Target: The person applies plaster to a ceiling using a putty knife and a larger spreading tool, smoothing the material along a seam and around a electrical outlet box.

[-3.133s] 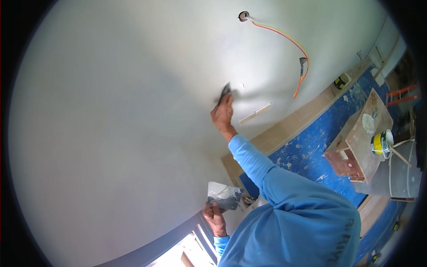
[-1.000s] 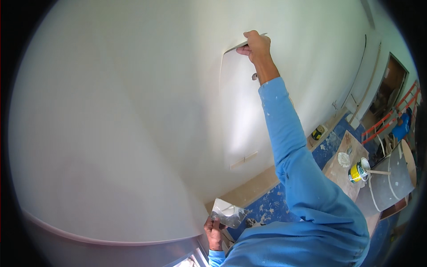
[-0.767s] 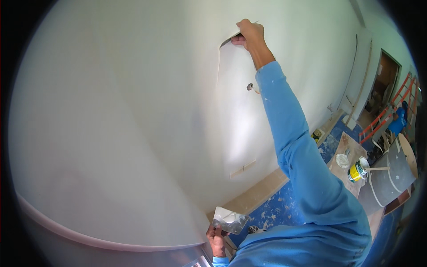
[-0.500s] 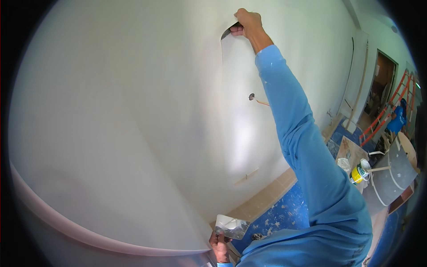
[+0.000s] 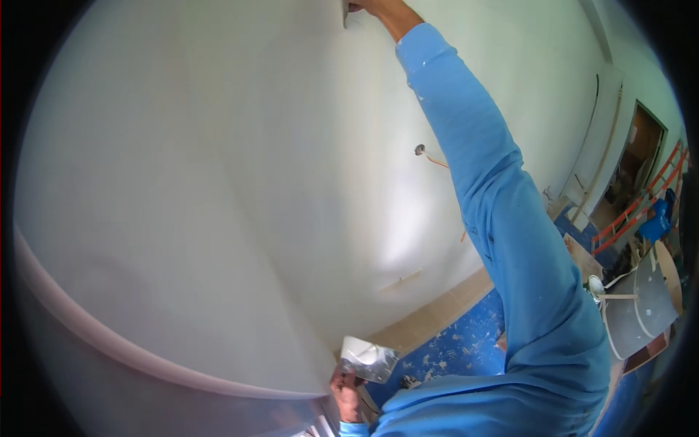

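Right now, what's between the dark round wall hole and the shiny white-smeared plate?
Head view: white wall, a slim pale strip, then a tan band.

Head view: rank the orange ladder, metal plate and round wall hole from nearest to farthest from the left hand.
1. Metal plate: held in the left hand.
2. Round wall hole: higher, on the wall.
3. Orange ladder: far right, background.

The wide fisheye view looks from the person's head, forward and down past the right sleeve [image 5: 484,153], at a wall [image 5: 277,131] close by. Straight edges bend toward its rim; the floor [image 5: 459,339] shows below, the doorway [image 5: 642,149] farther off at right.
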The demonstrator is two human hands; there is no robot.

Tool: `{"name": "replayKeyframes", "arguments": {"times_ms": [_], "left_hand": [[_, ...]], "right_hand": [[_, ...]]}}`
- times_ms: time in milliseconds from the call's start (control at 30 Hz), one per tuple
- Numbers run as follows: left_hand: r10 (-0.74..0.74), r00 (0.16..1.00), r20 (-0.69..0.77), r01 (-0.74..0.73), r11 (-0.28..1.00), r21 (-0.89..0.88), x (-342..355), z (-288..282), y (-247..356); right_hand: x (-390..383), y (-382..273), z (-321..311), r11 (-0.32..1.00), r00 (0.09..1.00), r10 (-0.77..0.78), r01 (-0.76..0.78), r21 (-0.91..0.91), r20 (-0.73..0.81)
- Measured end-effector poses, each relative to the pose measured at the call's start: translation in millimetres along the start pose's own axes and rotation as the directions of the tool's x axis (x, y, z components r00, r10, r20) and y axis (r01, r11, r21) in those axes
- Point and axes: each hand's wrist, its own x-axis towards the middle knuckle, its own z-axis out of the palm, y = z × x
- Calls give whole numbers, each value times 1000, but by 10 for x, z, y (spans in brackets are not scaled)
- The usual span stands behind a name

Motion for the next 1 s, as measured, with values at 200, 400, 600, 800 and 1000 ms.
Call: {"name": "replayKeyframes", "arguments": {"times_ms": [200, 400, 600, 800, 1000], "left_hand": [[42, 999, -34, -50, 953, -299, -160, 87, 331], [6, 999, 43, 21, 797, -604, 20, 519, 750], [-101, 995, -21, 67, 780, -623, 35, 652, 707], [122, 988, 89, -69, 889, -452, -49, 525, 420], [263, 948, 179, -211, 941, -266, -115, 460, 513]], "right_hand": [[-1788, -53, -108, 971, 829, -239, 191, 146, 505], [-4192, 236, -873, 828, 665, -402, -30, 560, 630], [-5306, 194, -1227, 773, 539, -294, -352, 528, 789], [-5866, 381, -1361, 915, 528, -200, -201, 350, 826], [-6477, 1244, -1108, 982, 308, -76, -141, 124, 948]]}}
